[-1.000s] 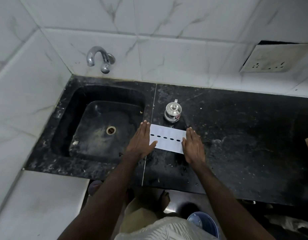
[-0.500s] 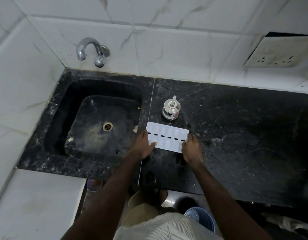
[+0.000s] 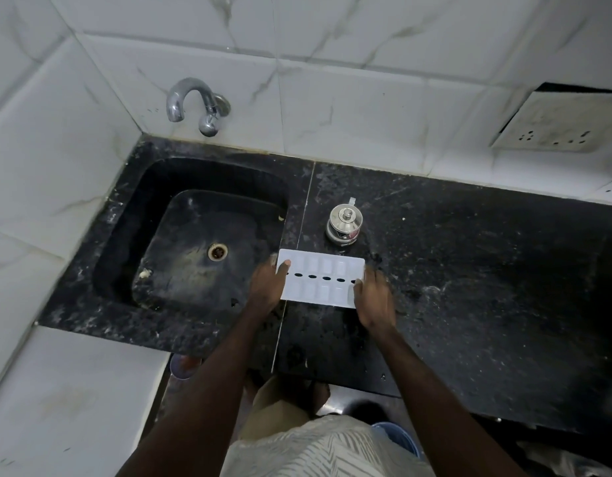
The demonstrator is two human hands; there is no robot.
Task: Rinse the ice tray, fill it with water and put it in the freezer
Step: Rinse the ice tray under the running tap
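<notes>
A white ice tray (image 3: 321,282) lies flat on the black stone counter (image 3: 469,277), just right of the sink (image 3: 201,242). It has two rows of pockets and a line of dark slots down its middle. My left hand (image 3: 268,287) grips the tray's left end, thumb on top. At the right end, my right hand (image 3: 375,299) holds the tray with fingers curled over the edge. The chrome tap (image 3: 194,105) juts from the wall above the sink and no water runs.
A small steel lidded pot (image 3: 344,223) stands just behind the tray. A white socket plate (image 3: 559,127) is on the wall at the right. Tiled walls close in the left and back. A blue bucket (image 3: 399,438) sits on the floor below the counter edge.
Both hands went from lying flat beside the tray to gripping its ends. The tray has shifted slightly on the counter.
</notes>
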